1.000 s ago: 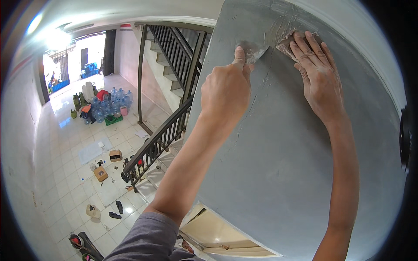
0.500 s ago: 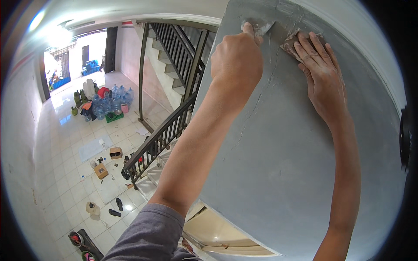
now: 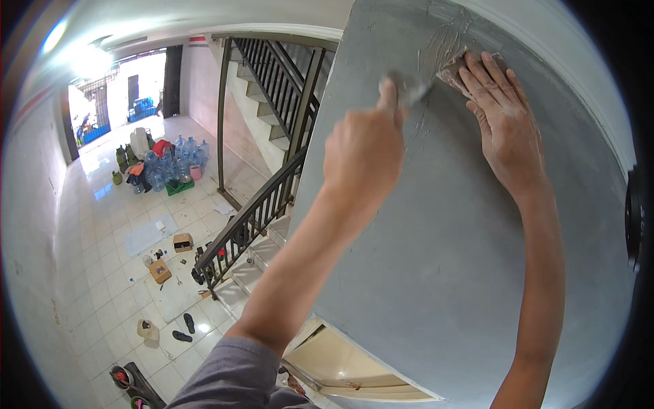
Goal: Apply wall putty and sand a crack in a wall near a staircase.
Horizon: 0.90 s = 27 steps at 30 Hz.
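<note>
My left hand (image 3: 364, 146) is closed round a putty knife (image 3: 413, 90), index finger stretched along it. Its blade, blurred by motion, lies at the grey wall panel (image 3: 436, 273) beside a thin crack (image 3: 421, 123). Further right, my right hand (image 3: 507, 126) presses a flat, brownish piece smeared with putty (image 3: 453, 73) against the panel, its fingers laid long across it. Most of that piece is hidden under the hand, so its kind cannot be told. Wet-looking putty streaks (image 3: 439, 41) mark the panel above the knife.
Left of the panel, a dark metal railing (image 3: 255, 208) runs beside stairs (image 3: 248, 279). Down on the tiled floor are blue water bottles (image 3: 180, 160), cardboard boxes (image 3: 159, 270), black sandals (image 3: 184, 328) and a pale container (image 3: 146, 330). A round black object (image 3: 633, 218) sits at the right rim.
My left hand and the putty knife have moved down the panel. Streaks show above where the blade was near the crack. My right hand has stayed almost still.
</note>
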Each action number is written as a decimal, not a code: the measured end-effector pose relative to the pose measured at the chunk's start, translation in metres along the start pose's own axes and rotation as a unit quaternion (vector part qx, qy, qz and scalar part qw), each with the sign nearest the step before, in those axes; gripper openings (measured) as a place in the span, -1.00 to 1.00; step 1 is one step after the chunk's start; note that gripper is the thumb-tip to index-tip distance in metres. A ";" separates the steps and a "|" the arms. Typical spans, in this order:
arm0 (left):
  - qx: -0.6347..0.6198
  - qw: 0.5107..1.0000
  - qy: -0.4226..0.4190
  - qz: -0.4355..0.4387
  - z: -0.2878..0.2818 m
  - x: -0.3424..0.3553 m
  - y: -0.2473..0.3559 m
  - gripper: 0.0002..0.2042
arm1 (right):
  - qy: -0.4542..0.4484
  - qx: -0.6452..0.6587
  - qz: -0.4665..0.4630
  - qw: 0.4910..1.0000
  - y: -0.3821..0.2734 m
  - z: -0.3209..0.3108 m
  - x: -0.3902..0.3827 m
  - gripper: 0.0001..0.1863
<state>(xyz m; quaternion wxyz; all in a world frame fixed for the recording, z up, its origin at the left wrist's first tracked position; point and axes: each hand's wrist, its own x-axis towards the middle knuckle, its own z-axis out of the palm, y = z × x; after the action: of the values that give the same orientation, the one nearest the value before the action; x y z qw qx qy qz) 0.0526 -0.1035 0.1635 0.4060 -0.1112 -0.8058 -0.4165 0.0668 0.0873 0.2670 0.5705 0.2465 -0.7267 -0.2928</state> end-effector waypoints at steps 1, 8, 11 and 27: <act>-0.069 0.994 0.069 0.054 0.001 -0.009 -0.001 -0.60 | 0.000 0.002 -0.006 1.000 0.001 0.000 -0.002 -0.57; -0.024 0.992 0.110 0.064 -0.001 0.046 0.000 -0.54 | -0.010 0.036 -0.015 0.999 0.007 -0.008 0.045 -0.55; -0.005 0.998 0.047 0.044 0.012 -0.013 -0.011 -0.52 | -0.004 0.038 -0.039 0.998 0.010 -0.007 0.023 -0.60; -0.011 0.999 0.015 0.030 0.004 0.009 -0.005 -0.58 | -0.006 0.013 -0.024 1.000 0.019 -0.024 -0.016 -0.63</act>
<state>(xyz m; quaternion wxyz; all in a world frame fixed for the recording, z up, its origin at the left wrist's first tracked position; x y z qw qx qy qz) 0.0420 -0.1051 0.1662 0.4292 -0.1339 -0.7910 -0.4149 0.0932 0.1085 0.2734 0.5558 0.2692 -0.7277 -0.2985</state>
